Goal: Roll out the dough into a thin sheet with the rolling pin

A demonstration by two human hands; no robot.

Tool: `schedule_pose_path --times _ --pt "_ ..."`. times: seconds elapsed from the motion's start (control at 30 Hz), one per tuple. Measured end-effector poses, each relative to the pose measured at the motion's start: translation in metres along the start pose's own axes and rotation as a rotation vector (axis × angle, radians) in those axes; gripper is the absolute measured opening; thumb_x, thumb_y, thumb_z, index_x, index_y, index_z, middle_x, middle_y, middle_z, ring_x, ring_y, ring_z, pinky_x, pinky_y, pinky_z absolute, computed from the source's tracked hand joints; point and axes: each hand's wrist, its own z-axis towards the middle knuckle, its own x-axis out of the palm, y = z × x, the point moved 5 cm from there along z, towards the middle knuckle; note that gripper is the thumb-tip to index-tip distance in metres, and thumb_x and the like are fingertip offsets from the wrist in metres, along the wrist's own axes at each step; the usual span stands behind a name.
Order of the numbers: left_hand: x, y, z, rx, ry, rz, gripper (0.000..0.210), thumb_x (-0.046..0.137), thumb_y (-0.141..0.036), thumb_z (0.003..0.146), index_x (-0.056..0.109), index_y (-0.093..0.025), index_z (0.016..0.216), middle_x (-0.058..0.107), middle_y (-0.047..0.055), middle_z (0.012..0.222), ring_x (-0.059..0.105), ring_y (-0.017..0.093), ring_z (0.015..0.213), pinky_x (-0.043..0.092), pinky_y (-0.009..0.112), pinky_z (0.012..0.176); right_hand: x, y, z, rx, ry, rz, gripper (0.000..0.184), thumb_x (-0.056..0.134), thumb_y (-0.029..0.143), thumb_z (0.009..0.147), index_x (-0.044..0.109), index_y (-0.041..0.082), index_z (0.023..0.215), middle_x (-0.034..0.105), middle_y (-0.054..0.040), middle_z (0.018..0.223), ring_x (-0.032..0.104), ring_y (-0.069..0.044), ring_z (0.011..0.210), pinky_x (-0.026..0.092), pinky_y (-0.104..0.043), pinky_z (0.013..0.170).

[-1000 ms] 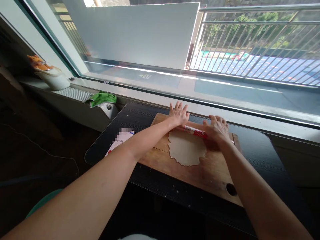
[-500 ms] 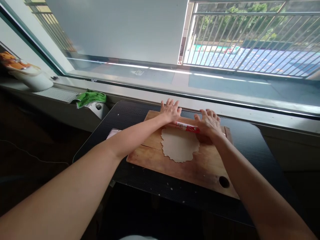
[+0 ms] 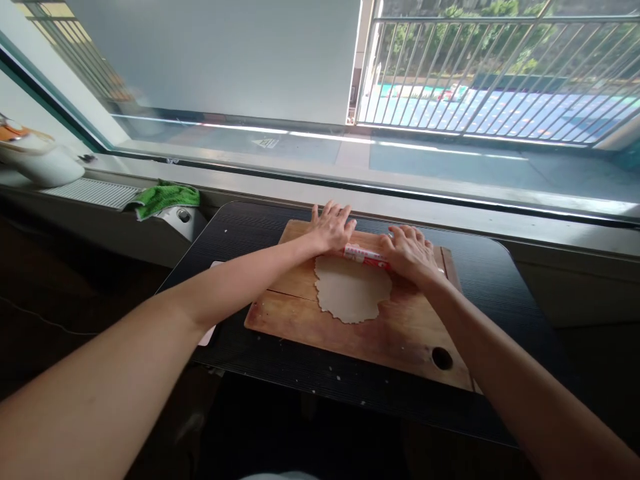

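Note:
A thin, pale sheet of dough [image 3: 353, 291] with a ragged edge lies flat on a wooden board [image 3: 305, 312]. Across its far edge is a rolling pin [image 3: 367, 256] with a red and white printed band; both its ends are mostly covered by my hands. My left hand [image 3: 332, 228] presses its palm on the left part, fingers spread and stretched forward beyond the pin. On the right part rests my right hand [image 3: 409, 251], its fingers also stretched out over the pin rather than wrapped round it.
The board lies on a black table [image 3: 480, 273] with small pale crumbs near its front edge. A green cloth [image 3: 167, 199] and a white pot [image 3: 43, 160] stand on the ledge at left. Beyond the table is a window sill [image 3: 450, 212]. A round hole [image 3: 442, 359] pierces the board.
The whole view has shifted slightly, so the table appears further left. The rolling pin has turned, showing more of its printed label. Both hands stay on it.

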Motion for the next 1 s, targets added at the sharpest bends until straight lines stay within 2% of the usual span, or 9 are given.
schedule_pose_path --times 0.13,0.3,0.37,0.5,0.6,0.67,0.8,0.87,1.0 --pt "0.005 -0.002 -0.025 0.054 0.004 -0.002 0.06 0.027 -0.049 0.103 0.039 -0.025 0.157 0.039 0.006 0.164 0.025 0.028 0.155 0.017 0.057 0.126 0.0 0.004 -0.032 -0.152 -0.165 -0.058 0.049 0.031 0.042 0.1 0.061 0.023 0.134 0.05 -0.0138 0.153 0.033 -0.033 0.146 0.026 -0.057 0.118" --pt "-0.006 0.002 0.025 -0.073 -0.065 0.02 0.059 0.026 -0.045 0.104 0.037 -0.021 0.157 0.041 0.008 0.162 0.023 0.027 0.155 0.015 0.058 0.127 -0.003 -0.007 0.026 0.102 -0.026 0.012 0.059 0.035 0.048 0.097 0.054 0.017 0.144 0.045 -0.0176 0.155 0.036 -0.035 0.144 0.03 -0.056 0.116" --pt "-0.009 0.002 0.032 -0.086 -0.083 0.03 0.059 0.027 -0.042 0.103 0.036 -0.018 0.157 0.042 0.009 0.162 0.021 0.028 0.156 0.013 0.058 0.127 -0.005 -0.009 0.033 0.163 -0.018 0.029 0.061 0.036 0.049 0.097 0.054 0.015 0.143 0.046 -0.019 0.153 0.038 -0.036 0.143 0.03 -0.055 0.116" --pt "0.002 0.002 -0.001 -0.008 0.024 0.005 0.061 0.026 -0.047 0.103 0.038 -0.021 0.157 0.041 0.008 0.163 0.026 0.029 0.154 0.021 0.059 0.124 0.001 -0.002 -0.006 0.001 -0.065 0.011 0.052 0.033 0.046 0.098 0.058 0.022 0.138 0.052 -0.0137 0.15 0.038 -0.032 0.142 0.031 -0.054 0.116" --pt "0.004 0.001 -0.013 0.05 -0.003 0.01 0.06 0.026 -0.05 0.103 0.04 -0.024 0.155 0.042 0.006 0.162 0.027 0.03 0.154 0.022 0.059 0.124 0.001 0.001 -0.021 -0.117 -0.155 -0.007 0.048 0.033 0.041 0.098 0.062 0.024 0.132 0.052 -0.0121 0.15 0.034 -0.032 0.145 0.027 -0.054 0.117" --pt "-0.001 0.001 0.001 0.019 -0.053 0.011 0.058 0.027 -0.047 0.103 0.042 -0.022 0.154 0.045 0.008 0.16 0.028 0.03 0.153 0.021 0.058 0.124 -0.001 -0.001 -0.002 -0.074 -0.161 0.02 0.048 0.036 0.041 0.097 0.061 0.022 0.133 0.051 -0.0141 0.15 0.035 -0.033 0.144 0.028 -0.054 0.117" --pt "-0.015 -0.001 0.032 -0.006 -0.201 0.041 0.051 0.028 -0.038 0.104 0.047 -0.022 0.149 0.055 0.009 0.151 0.027 0.027 0.154 0.011 0.055 0.127 -0.008 -0.01 0.042 0.163 -0.06 0.067 0.053 0.038 0.042 0.096 0.057 0.015 0.137 0.052 -0.0206 0.147 0.042 -0.037 0.138 0.032 -0.057 0.112" --pt "-0.016 -0.003 0.024 0.067 -0.229 0.047 0.05 0.027 -0.035 0.104 0.047 -0.023 0.149 0.055 0.008 0.151 0.027 0.026 0.154 0.008 0.053 0.127 -0.008 -0.009 0.035 0.179 -0.011 0.063 0.054 0.035 0.045 0.097 0.056 0.016 0.138 0.051 -0.02 0.148 0.041 -0.037 0.139 0.033 -0.057 0.112" --pt "-0.002 -0.009 -0.022 0.321 -0.137 0.063 0.053 0.029 -0.04 0.103 0.045 -0.022 0.151 0.049 0.008 0.157 0.025 0.026 0.154 0.003 0.052 0.128 -0.003 0.0 -0.01 0.007 0.039 -0.006 0.049 0.03 0.047 0.099 0.063 0.025 0.128 0.056 -0.0124 0.144 0.043 -0.033 0.138 0.035 -0.054 0.113"
